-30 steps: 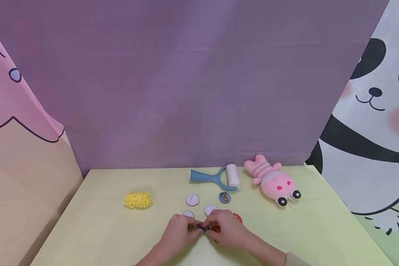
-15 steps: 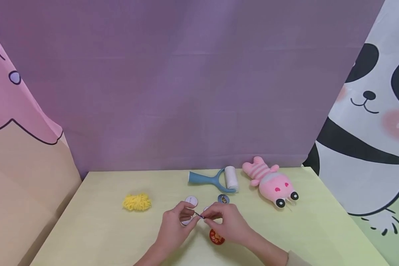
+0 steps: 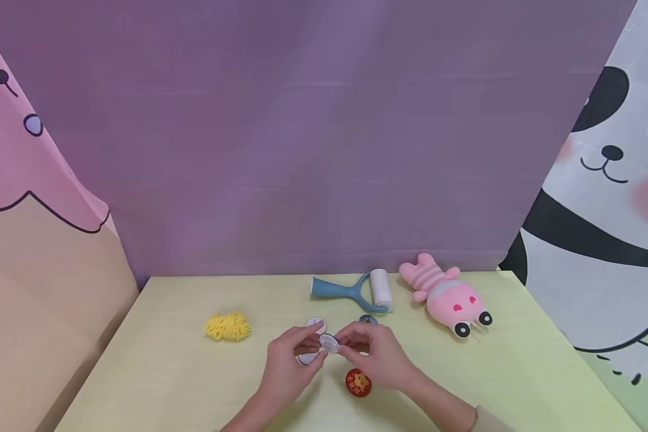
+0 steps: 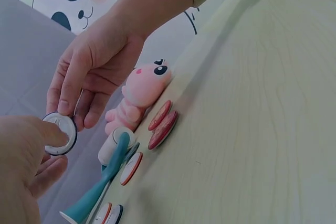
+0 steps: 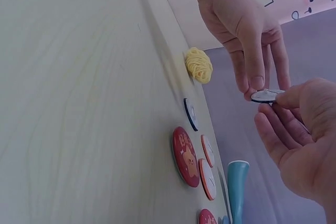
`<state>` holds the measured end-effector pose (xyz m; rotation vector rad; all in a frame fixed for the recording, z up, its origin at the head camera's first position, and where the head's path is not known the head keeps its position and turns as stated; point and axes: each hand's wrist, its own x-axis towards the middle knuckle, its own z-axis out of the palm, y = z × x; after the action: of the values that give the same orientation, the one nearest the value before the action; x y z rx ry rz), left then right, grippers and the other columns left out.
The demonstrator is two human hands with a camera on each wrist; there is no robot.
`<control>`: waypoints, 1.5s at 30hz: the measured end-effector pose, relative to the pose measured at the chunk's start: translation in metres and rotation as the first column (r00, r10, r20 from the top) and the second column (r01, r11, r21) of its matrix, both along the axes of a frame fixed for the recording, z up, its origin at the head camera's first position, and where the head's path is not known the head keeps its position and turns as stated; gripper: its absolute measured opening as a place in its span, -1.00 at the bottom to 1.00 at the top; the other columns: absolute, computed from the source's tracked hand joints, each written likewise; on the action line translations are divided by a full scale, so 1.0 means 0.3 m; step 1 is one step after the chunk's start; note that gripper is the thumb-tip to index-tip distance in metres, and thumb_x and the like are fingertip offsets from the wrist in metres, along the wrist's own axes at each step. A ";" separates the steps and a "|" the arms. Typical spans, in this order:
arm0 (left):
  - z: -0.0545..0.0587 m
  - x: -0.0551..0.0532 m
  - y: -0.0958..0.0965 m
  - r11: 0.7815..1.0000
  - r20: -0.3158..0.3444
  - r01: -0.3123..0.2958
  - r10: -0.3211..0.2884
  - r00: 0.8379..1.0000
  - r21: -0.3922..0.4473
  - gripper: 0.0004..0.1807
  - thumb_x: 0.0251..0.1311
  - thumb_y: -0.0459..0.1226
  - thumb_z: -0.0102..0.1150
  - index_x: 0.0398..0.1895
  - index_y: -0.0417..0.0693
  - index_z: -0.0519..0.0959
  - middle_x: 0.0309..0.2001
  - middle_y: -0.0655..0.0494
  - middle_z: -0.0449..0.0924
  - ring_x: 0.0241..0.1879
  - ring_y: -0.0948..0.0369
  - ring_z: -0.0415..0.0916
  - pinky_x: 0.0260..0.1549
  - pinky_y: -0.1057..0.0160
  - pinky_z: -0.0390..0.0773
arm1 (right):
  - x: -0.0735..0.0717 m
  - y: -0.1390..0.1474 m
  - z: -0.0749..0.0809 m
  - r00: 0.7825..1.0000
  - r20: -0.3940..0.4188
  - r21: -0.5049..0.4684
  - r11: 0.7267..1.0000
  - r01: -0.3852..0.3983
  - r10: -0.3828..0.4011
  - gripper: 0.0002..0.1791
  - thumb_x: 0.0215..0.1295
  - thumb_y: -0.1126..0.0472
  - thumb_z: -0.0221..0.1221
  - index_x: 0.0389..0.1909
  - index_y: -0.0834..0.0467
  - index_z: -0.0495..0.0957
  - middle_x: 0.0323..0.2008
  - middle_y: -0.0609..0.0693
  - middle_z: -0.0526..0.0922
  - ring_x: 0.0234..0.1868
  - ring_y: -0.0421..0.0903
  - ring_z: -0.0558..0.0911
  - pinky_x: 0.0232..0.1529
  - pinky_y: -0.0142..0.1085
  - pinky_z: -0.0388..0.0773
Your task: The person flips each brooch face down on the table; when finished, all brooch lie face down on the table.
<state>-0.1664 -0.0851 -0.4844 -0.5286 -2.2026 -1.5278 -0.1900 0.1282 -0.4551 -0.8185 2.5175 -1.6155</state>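
Note:
A round pin badge (image 3: 329, 343) is held above the table between my two hands, its white back with the pin turned toward the head camera. From one side my left hand (image 3: 287, 363) pinches its edge, thumb low and fingers above. My right hand (image 3: 380, 355) grips the opposite edge between thumb and fingers. The right wrist view shows the badge (image 5: 266, 96) nearly edge-on, with fingertips of both hands on it. Below the hands lies a red badge with a star (image 3: 359, 384). White-backed badges (image 3: 315, 324) lie face down beyond the left hand, partly covered by it.
Yellow yarn (image 3: 228, 326) lies at the left. A blue-handled lint roller (image 3: 351, 291) and a pink plush toy (image 3: 453, 300) lie toward the back. A blue badge (image 3: 368, 320) shows behind my right hand; another red badge (image 4: 160, 115) appears in the left wrist view.
Both hands have lifted the badge off the tabletop area. It has turned from edge-on to showing its white back. The red star badge below has come into fuller view.

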 end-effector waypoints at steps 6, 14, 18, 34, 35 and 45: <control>-0.005 0.000 -0.003 0.998 -0.070 -0.013 0.018 0.997 0.060 -0.55 -0.13 -0.60 0.62 -0.09 -0.16 0.82 -0.26 0.01 0.84 -0.38 0.14 0.82 -0.30 0.31 0.80 | -0.012 -0.003 -0.008 1.000 0.019 -0.058 0.998 -0.019 0.020 -0.81 0.38 0.35 0.37 -0.03 0.23 0.72 -0.18 0.15 0.80 -0.22 -0.19 0.79 -0.13 -0.41 0.77; 0.002 -0.003 0.004 1.000 -0.057 -0.020 0.019 0.998 -0.014 -0.56 -0.14 -0.53 0.67 -0.10 -0.15 0.84 -0.26 0.05 0.81 -0.37 0.21 0.79 -0.30 0.40 0.77 | -0.016 -0.001 -0.014 0.998 0.053 -0.109 0.994 -0.027 0.033 -0.72 0.36 0.44 0.33 0.07 0.31 0.66 -0.12 0.27 0.76 -0.22 0.00 0.84 -0.19 -0.36 0.79; 0.004 -0.004 0.004 0.999 0.011 -0.010 0.010 1.000 -0.046 -0.54 -0.12 -0.53 0.66 -0.04 -0.20 0.82 -0.24 0.04 0.78 -0.33 0.26 0.78 -0.26 0.39 0.78 | -0.015 0.001 -0.018 0.998 0.063 -0.084 0.996 -0.019 0.024 -0.71 0.36 0.42 0.35 0.07 0.28 0.69 -0.08 0.26 0.75 -0.22 -0.01 0.84 -0.23 -0.41 0.76; -0.014 -0.005 -0.008 0.988 0.145 0.090 -0.072 0.987 -0.122 -0.64 -0.02 -0.44 0.65 -0.10 -0.29 0.80 -0.25 -0.02 0.75 -0.33 0.07 0.78 -0.28 0.28 0.81 | -0.014 0.014 -0.058 0.993 -0.067 0.066 0.994 -0.088 0.092 -0.64 0.22 0.37 0.49 0.05 0.23 0.76 -0.09 0.09 0.73 -0.21 -0.22 0.78 -0.10 -0.28 0.81; -0.016 -0.006 -0.009 0.986 0.154 0.095 -0.073 0.985 -0.135 -0.65 -0.01 -0.44 0.65 -0.10 -0.29 0.80 -0.25 0.00 0.75 -0.33 0.12 0.78 -0.28 0.32 0.80 | -0.015 0.015 -0.059 0.992 -0.083 0.088 0.992 -0.090 0.097 -0.65 0.22 0.35 0.49 0.04 0.21 0.76 -0.09 0.07 0.73 -0.22 -0.24 0.78 -0.10 -0.26 0.81; -0.049 -0.013 -0.016 0.960 0.163 0.130 -0.091 0.982 -0.249 -0.68 -0.02 -0.41 0.65 -0.14 -0.22 0.83 -0.34 0.09 0.72 -0.36 0.43 0.64 -0.33 0.48 0.70 | -0.011 0.013 -0.067 0.954 -0.253 0.311 0.947 -0.079 0.162 -0.71 0.23 0.30 0.50 -0.02 0.12 0.79 -0.15 -0.08 0.76 -0.19 -0.14 0.72 -0.14 -0.32 0.75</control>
<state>-0.1702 -0.0899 -0.4990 -0.6462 -2.5487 -1.3800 -0.1933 0.1320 -0.4754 -1.2008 2.7315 -1.1115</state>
